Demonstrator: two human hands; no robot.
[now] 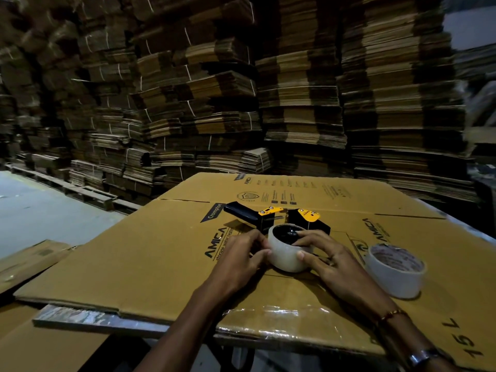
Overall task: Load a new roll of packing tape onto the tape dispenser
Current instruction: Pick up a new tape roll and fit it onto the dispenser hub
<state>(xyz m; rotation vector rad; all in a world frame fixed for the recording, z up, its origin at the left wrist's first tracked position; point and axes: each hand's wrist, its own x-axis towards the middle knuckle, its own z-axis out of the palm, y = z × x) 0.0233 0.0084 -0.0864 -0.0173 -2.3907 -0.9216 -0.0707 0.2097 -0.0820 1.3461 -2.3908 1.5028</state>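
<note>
Both hands are on the clear tape roll [288, 253], which sits on the hub of the black-and-yellow tape dispenser [279, 218] lying flat on the printed cardboard sheet [161, 251]. The left hand [241, 256] curls its fingers [259, 255] against the roll's left side; the right hand [327, 257] spreads its fingers [308, 234] over the top rim, thumb on the near wall. A second tape roll [394, 272] stands just beside the right wrist. Stacked flattened cartons [241, 89] rise behind.

Dim, edges warped, background perhaps blurred
</note>
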